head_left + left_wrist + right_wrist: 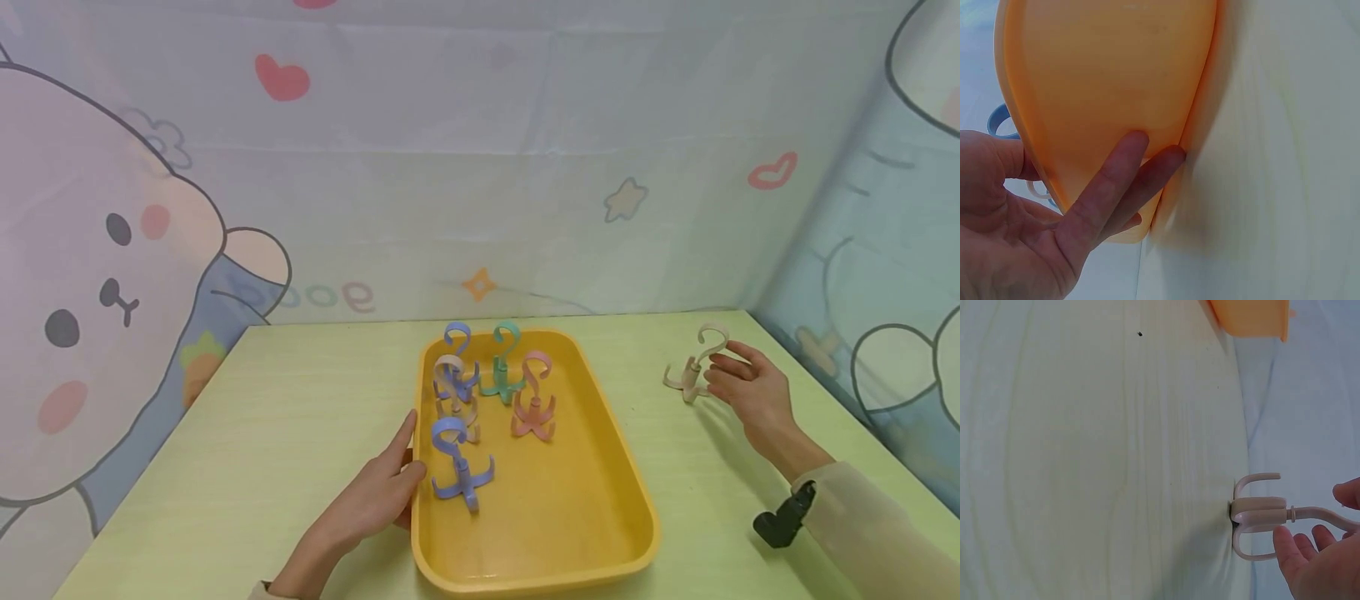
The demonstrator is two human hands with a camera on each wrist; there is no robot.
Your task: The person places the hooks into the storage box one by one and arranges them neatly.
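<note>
A yellow tray (555, 508) lies lengthwise on the table. My left hand (375, 492) holds its left side, thumb at the rim and fingers along the outer wall (1110, 75). Inside stand several plastic claw hooks: a blue hook (463, 479) nearest me, a beige hook (450, 367), a second blue hook (468, 379), a green hook (501, 379) and a pink hook (534, 417). Right of the tray, another beige hook (1260, 512) stands upright on the table. My right hand (757, 400) is around its stem, thumb and fingers spread apart, with a gap between thumb and stem.
The pale green table (300, 400) extends on both sides of the tray. A printed cloth (450, 167) hangs along the back, left and right sides. A black device (783, 517) is strapped at my right wrist.
</note>
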